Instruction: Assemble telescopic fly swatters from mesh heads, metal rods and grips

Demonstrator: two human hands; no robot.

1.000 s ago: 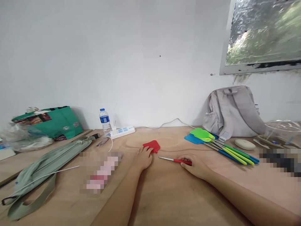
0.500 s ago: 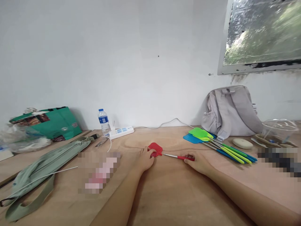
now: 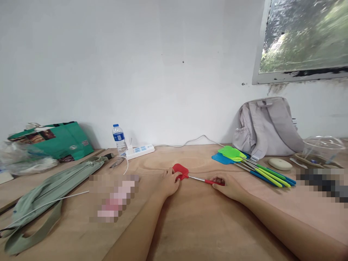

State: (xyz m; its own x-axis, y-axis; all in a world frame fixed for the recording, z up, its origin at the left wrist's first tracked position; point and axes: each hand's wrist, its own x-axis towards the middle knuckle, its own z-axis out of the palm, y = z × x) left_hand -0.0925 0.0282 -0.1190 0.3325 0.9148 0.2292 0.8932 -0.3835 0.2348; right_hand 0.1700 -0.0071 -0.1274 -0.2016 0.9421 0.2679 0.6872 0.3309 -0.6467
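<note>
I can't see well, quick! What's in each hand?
Left hand: fingers on the red swatter head.
Right hand: closed on the red handle.

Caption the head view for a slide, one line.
Left hand holds red swatter head, right hand its red handle, on a wooden table.

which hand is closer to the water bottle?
Left. The left hand lies right of the water bottle, nearer the camera; the right hand lies farther right, on the red swatter handle.
</note>
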